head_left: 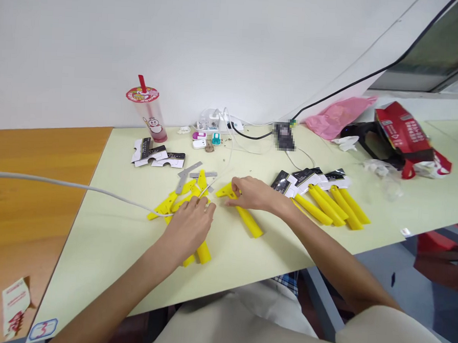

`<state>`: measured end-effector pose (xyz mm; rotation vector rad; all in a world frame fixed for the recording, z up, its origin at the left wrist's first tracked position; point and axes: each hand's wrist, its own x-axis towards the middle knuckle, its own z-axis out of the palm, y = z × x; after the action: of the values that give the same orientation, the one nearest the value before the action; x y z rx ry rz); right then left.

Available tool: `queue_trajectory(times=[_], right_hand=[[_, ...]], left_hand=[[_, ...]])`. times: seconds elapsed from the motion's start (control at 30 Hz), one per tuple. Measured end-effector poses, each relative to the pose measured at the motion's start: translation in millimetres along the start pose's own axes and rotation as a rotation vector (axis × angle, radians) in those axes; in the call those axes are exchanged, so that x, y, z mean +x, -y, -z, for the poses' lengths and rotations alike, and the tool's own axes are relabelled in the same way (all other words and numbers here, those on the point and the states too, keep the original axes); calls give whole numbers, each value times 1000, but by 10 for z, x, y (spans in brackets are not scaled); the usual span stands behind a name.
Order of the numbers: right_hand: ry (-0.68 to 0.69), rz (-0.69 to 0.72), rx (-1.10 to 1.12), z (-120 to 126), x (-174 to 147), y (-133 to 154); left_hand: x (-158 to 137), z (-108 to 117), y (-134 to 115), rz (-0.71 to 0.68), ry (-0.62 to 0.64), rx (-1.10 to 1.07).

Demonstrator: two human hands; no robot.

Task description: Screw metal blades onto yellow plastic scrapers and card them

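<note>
My left hand (pixel 193 221) lies over a loose pile of yellow plastic tools (pixel 165 205) with flat heads and rounded handles. Its fingers curl down around one of them, their tips partly hidden; a handle (pixel 204 252) sticks out below the palm. My right hand (pixel 253 192) pinches the head of another yellow tool (pixel 251 223), whose handle slants toward the table's front edge. Grey flat strips (pixel 188 175) lie crossed behind the pile. To the right of my right hand, several yellow handles (pixel 329 205) rest in a row, their other ends under black-and-white card sleeves (pixel 307 179).
A cup with a red straw (pixel 153 117) stands at the back left, near more card sleeves (pixel 168 159). By the wall are a power strip (pixel 220 122), small plugs (pixel 216 138) and a black cable (pixel 333 90). A white cable (pixel 108 192) crosses the left. A red bag (pixel 403 132) lies right.
</note>
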<state>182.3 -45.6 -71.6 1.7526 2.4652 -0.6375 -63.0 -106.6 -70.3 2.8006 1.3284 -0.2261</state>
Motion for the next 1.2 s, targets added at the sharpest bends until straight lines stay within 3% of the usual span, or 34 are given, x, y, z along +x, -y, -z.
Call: queue_trajectory(times=[0.1,0.23,0.33,0.43,0.53,0.67,0.87,1.2], right_hand=[[9,-45,12,-76,-75,40],[-89,-43,135,-52,-156,17],[-276,-29,363,33,-281,-83],[-394,-29,725,59,-419,-197],[-316,13,1131,-34,-483,-289],[-229,46,1424,-226,-426,-355],[-195,19,1624,-371,-305,-423],[-119,64,1707,-341,-315,-412]], left_hand=[[59,49,-32,-52,25,47],[129,110,-162,-104,147,10],[145,121,-233,-72,245,-28],[149,137,-268,-58,248,-25],[164,165,-324,-82,212,-8],[222,172,-423,-82,173,10],[364,198,-370,12,160,-9],[719,227,-94,237,-54,-42]])
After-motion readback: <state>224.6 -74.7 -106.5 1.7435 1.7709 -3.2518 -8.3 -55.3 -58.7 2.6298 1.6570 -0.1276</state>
